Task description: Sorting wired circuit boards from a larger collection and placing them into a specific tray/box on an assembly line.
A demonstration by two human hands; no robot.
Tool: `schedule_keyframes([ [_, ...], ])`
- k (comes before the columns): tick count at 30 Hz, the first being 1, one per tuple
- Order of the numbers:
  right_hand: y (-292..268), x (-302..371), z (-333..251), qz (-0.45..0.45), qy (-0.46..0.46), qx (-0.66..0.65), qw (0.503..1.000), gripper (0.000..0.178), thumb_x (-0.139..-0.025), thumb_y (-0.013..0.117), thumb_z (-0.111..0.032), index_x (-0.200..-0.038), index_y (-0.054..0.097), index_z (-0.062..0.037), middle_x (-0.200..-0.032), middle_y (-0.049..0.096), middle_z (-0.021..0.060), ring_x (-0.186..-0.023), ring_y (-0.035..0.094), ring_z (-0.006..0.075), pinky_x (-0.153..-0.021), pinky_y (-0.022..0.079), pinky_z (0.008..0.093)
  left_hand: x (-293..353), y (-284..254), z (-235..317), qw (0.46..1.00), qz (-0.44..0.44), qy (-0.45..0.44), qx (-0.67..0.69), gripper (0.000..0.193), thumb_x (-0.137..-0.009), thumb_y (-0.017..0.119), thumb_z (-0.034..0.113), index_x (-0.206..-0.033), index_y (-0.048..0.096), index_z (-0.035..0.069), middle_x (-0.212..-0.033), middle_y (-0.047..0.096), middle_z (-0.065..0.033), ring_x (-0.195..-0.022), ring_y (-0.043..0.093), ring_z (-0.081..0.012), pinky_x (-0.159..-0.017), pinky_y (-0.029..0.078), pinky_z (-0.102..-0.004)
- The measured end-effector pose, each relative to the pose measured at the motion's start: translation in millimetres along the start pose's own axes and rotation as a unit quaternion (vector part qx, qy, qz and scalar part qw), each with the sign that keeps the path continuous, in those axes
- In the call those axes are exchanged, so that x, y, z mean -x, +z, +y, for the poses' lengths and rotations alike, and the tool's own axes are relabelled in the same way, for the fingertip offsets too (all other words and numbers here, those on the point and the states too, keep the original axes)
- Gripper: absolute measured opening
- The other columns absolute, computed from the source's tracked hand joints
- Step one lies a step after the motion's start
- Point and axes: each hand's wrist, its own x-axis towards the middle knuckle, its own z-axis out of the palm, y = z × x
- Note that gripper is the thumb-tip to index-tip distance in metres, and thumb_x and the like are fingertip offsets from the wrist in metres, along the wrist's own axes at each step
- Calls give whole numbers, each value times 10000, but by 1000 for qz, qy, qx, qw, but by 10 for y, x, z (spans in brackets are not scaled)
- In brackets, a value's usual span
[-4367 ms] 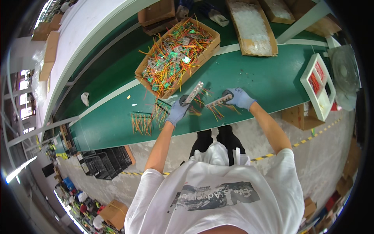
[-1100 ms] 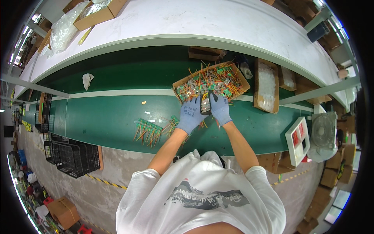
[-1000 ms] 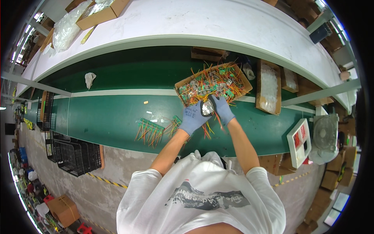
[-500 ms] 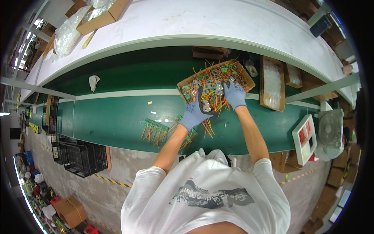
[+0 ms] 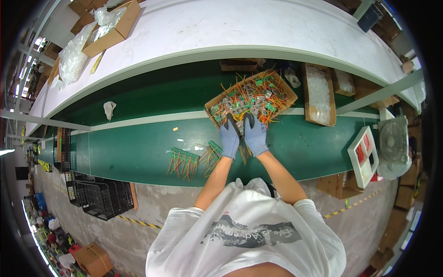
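Observation:
A shallow cardboard box [image 5: 292, 96] holds a heap of small circuit boards [image 5: 240, 104] with green boards, grey metal parts and orange, red and yellow wires. At its near edge my two gloved hands are side by side, thumbs almost together. My left hand [image 5: 229, 137] and my right hand [image 5: 255, 136] both close around a small wired circuit board [image 5: 240, 126], mostly hidden by the gloves. Thin wires hang below it between the wrists. To the left of my left forearm, green board strips with wires [image 5: 184, 158] lie on the green work surface [image 5: 134, 150].
A white shelf [image 5: 194, 25] spans above the far side. Cartons of clear plastic parts [image 5: 318, 94] stand to the right of the box. A white divided tray [image 5: 363, 157] with red pieces sits at the right end, beside a fan [image 5: 393, 141]. Black crates [image 5: 99, 196] stand lower left.
My right hand has come out of the heap, moving left and nearer to me. My left hand has turned upright beside it, and both now meet at the box's near edge.

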Motion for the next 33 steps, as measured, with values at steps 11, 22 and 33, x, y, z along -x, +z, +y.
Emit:
schedule_keyframes([
  [11,-227,-905,1760,69,-28,46,996,333,-943,506,-240,-1121,553,37,-880,607,185,-806,597,262,-676,478,371,-264,626,305,984,-113,87,106,357,-991,446,322,-1103,582,12,-1012,634,-98,-939,610,-201,-827,478,-290],
  [22,-1186,-718,1445,97,67,157,981,342,-940,470,-317,-1037,639,-36,-944,661,190,-913,619,369,-803,472,416,284,-1561,-527,964,68,20,-258,397,-894,560,267,-1192,551,4,-1145,599,-205,-1101,545,-357,-946,418,-415],
  [33,1140,1253,1237,-349,-10,329,877,695,-793,652,-428,-1301,423,-13,-1243,512,206,-1149,512,355,-980,405,428,903,-2019,-2029,868,106,-71,-480,541,-820,621,371,-1258,505,75,-1240,519,-214,-1164,481,-384,-1012,374,-452],
])
